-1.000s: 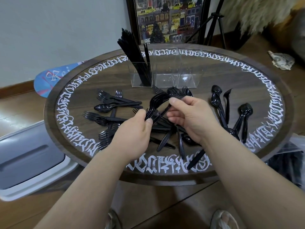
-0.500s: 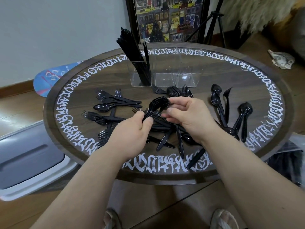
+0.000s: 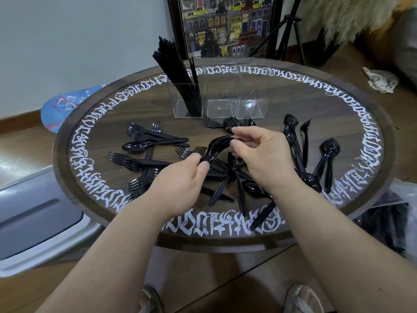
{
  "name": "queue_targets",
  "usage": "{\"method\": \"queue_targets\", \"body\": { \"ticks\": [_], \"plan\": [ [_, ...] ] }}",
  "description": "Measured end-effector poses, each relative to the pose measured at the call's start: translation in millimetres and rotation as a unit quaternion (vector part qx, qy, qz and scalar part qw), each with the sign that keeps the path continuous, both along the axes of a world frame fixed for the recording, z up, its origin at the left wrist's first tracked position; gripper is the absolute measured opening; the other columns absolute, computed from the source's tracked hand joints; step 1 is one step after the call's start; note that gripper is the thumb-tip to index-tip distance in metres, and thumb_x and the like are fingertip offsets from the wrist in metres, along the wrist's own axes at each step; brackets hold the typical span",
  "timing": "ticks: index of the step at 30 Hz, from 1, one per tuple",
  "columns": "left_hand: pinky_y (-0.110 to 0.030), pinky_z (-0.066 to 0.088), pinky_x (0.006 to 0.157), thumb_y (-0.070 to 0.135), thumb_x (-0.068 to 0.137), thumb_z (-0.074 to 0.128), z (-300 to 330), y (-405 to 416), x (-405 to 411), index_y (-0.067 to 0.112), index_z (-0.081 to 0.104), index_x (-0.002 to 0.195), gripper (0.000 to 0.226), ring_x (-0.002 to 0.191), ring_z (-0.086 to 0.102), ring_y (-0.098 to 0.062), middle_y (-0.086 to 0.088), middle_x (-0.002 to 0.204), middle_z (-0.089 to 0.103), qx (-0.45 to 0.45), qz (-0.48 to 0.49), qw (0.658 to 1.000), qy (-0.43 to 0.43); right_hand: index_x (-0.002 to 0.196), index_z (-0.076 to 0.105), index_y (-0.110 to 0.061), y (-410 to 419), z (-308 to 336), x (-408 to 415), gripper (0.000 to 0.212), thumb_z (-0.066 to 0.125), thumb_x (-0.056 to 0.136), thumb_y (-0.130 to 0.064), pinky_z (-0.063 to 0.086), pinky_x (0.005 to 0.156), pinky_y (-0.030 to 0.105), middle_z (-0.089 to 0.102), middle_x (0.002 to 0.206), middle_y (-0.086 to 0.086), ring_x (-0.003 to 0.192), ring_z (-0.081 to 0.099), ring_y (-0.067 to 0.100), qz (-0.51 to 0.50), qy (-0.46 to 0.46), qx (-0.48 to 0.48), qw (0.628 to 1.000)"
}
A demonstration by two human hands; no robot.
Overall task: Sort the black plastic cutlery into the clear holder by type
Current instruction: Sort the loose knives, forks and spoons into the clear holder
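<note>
Stack of black forks (image 3: 214,149) at frame centre above the round table (image 3: 338,105), long axis running lower left to upper right, tines toward upper right. Left hand (image 3: 178,184) grips the handle end with curled fingers and thumb; right hand (image 3: 261,152) pinches the tine end, other fingers loosely bent. Clear holder (image 3: 225,98) at upper centre, knives (image 3: 180,75) upright in its left compartment; loose cutlery lies across the table.

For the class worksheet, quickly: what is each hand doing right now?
Left hand: closed, gripping the handles of the bunch of forks.
Right hand: closed, fingertips pinching the tine end of the same bunch.
</note>
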State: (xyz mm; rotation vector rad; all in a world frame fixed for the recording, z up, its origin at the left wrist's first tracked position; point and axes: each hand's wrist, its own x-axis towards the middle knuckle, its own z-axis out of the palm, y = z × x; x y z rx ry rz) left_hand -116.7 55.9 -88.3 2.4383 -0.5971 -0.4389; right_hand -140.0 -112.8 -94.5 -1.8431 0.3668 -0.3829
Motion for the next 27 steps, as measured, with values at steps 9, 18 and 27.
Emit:
{"method": "queue_targets", "body": {
  "ticks": [9, 18, 27],
  "plan": [
    [-0.041, 0.044, 0.073, 0.030, 0.103, 0.033, 5, -15, 1, 0.016, 0.049, 0.103, 0.022, 0.077, 0.056, -0.023, -0.006, 0.081, 0.060, -0.024, -0.029, 0.999, 0.000, 0.100, 0.068, -0.029, -3, 0, -6, 0.015, 0.066, 0.088, -0.020, 0.055, 0.080, 0.036, 0.067, 0.077, -0.014, 0.074, 0.066, 0.010, 0.023, -0.025, -0.079, 0.996],
    [-0.041, 0.044, 0.074, 0.030, 0.102, 0.035, 13, -23, 2, 0.016, 0.049, 0.104, 0.020, 0.076, 0.056, -0.021, -0.004, 0.079, 0.060, -0.075, 0.002, 0.996, -0.054, 0.094, 0.062, -0.026, -8, 26, -7, 0.025, 0.063, 0.088, -0.001, 0.057, 0.072, 0.028, 0.069, 0.089, -0.002, 0.074, 0.070, 0.013, 0.054, -0.058, 0.072, 0.994],
    [-0.027, 0.027, 0.104, 0.034, 0.100, 0.039, 60, -35, 66, 0.020, 0.044, 0.141, 0.044, 0.127, 0.039, -0.020, -0.002, 0.135, 0.048, -0.049, -0.021, 0.975, -0.216, 0.092, 0.062, -0.024, -35, 102, 38, 0.013, 0.058, 0.092, -0.011, 0.056, 0.073, 0.029, 0.065, 0.079, -0.009, 0.074, 0.064, 0.008, -0.003, -0.121, -0.077, 0.990]
  ]
}}
